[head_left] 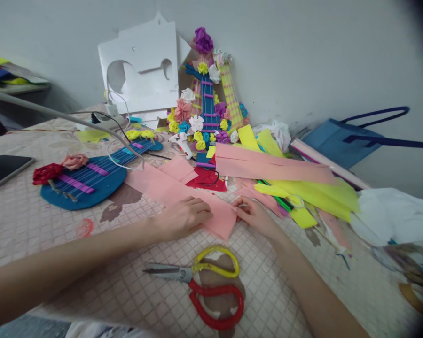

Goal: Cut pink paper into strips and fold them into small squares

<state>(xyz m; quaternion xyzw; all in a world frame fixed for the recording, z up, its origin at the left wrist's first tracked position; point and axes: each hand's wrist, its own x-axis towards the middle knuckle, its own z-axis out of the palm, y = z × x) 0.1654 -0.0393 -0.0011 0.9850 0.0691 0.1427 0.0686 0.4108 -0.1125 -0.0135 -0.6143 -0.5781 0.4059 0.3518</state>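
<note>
A strip of pink crepe paper (222, 211) lies slantwise on the table, its near end between my hands. My left hand (186, 217) presses down on it, fingers bent and close together over its near edge. At the paper's right end, my right hand (252, 212) pinches the edge between thumb and fingers. Just below lies a pair of scissors (186, 274) with one yellow and one red handle, blades together and pointing left. To the left of the paper is a blue guitar-shaped craft (104, 176) with purple strips, white strings and paper flowers.
A white glue gun (182, 144) stands behind the paper, near a power strip (104, 123). Pink strips (268, 164) and yellow paper (324, 199) pile up on the right. Flowered paper guitars (207, 103) lean on the wall. A phone (7, 170) lies far left.
</note>
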